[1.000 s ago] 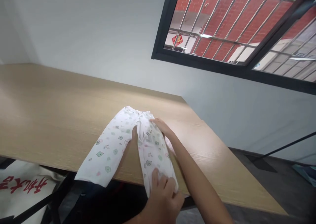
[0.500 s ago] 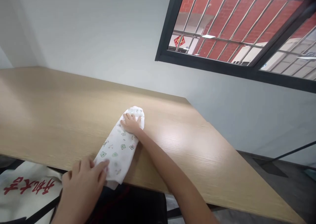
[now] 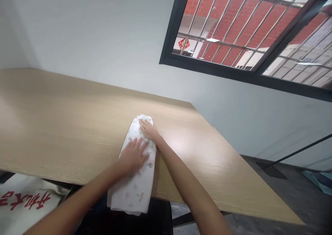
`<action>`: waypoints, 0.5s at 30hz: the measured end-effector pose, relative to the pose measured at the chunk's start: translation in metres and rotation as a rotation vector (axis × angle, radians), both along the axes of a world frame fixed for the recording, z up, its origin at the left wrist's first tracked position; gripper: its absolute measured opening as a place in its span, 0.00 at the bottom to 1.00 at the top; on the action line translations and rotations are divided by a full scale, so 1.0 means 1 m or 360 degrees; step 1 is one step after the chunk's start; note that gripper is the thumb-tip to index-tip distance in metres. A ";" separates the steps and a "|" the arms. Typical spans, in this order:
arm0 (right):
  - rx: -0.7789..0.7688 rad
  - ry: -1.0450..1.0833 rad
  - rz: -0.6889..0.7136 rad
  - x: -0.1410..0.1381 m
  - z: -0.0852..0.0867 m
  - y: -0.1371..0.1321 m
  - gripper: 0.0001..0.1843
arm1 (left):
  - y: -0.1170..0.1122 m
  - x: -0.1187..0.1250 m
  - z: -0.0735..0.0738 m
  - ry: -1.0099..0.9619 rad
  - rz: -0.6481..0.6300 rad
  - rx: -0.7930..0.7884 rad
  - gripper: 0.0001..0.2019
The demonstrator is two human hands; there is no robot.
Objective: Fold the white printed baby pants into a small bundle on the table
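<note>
A folded white cloth (image 3: pixel 131 195), printed with small green and brown animal figures, lies lengthwise on the wooden table with its near end hanging past the front edge. Its far end looks gathered, like a garment's hem or waistband. My right hand (image 3: pixel 149 129) rests flat on that far end, fingers stretched out. Over the middle of the cloth is my left hand (image 3: pixel 132 154), palm down with fingers spread and somewhat blurred. Neither hand grips the fabric. Both forearms cover parts of the table and the cloth's left side.
The wooden table (image 3: pixel 64 124) meets a pale wall at the back and ends in a slanted edge on the right. A white cloth bag with red characters (image 3: pixel 24 200) sits below the front left edge. Beyond is a barred window (image 3: pixel 233 31).
My left hand has moved from the cloth's near end up and right onto its middle, its fingers now spread. The cloth lies straighter, its near end farther over the edge.
</note>
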State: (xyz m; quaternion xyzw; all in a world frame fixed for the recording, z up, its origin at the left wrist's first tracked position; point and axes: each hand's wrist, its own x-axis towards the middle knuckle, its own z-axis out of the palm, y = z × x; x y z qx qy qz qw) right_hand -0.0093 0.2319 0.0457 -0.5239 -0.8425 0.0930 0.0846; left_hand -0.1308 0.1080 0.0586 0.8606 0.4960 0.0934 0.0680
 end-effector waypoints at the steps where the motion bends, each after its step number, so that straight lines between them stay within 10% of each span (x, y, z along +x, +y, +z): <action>1: -0.0009 -0.0032 0.0009 -0.001 0.002 0.006 0.28 | -0.027 -0.005 -0.007 0.0029 -0.0021 -0.0021 0.26; 6: -0.0147 -0.0150 0.0167 -0.003 0.030 -0.015 0.24 | -0.116 -0.067 -0.023 0.0106 -0.0347 0.0021 0.41; 11: -0.0167 -0.0140 0.0493 0.018 0.019 -0.151 0.33 | -0.087 -0.106 -0.042 0.0350 0.0185 0.0473 0.45; 13: 0.0012 -0.0040 0.0629 0.026 0.003 -0.195 0.50 | -0.068 -0.105 -0.041 0.0242 -0.0011 0.0480 0.42; 15: 0.0205 -0.0017 0.0587 0.027 -0.006 -0.212 0.40 | -0.053 -0.099 -0.027 0.0059 -0.0339 0.0307 0.33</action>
